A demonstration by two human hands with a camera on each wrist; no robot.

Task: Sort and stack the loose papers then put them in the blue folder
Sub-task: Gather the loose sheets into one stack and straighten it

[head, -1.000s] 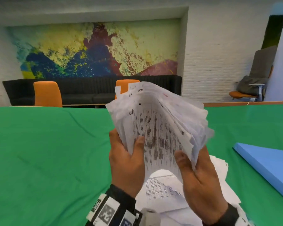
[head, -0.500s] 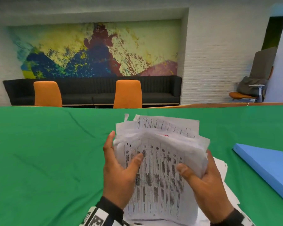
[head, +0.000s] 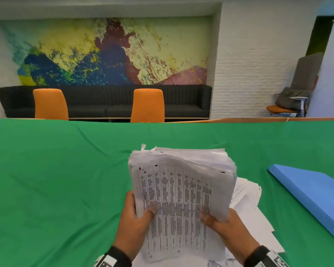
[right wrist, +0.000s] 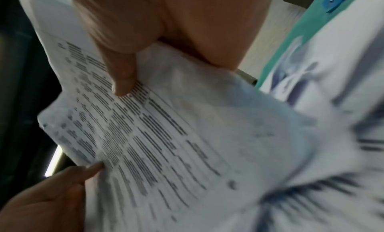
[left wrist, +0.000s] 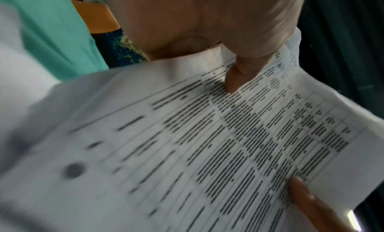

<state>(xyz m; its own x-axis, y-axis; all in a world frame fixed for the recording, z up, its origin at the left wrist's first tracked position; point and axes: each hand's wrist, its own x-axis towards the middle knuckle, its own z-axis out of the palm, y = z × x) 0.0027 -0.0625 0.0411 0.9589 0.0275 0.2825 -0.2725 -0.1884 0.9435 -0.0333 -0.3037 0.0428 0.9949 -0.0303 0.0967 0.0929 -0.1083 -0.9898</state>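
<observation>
A thick stack of printed papers [head: 177,199] stands almost upright in front of me, its lower edge down among loose sheets. My left hand [head: 135,218] grips its left side, thumb on the printed front page. My right hand [head: 220,224] grips the right side the same way. The left wrist view shows the front page [left wrist: 207,145] with my left thumb [left wrist: 234,81] pressed on it; the right wrist view shows the same stack [right wrist: 155,137] under my right thumb [right wrist: 122,81]. More loose papers [head: 247,205] lie under and right of the stack. The blue folder [head: 312,193] lies shut at the right.
A green cloth [head: 56,180] covers the whole table. Two orange chairs [head: 148,105] stand behind its far edge, before a dark bench and a painted wall. A grey chair [head: 295,99] stands at the far right.
The stack was raised and fanned out a second ago; both hands have brought it down onto the table and the sheets have drawn together into a squarer block.
</observation>
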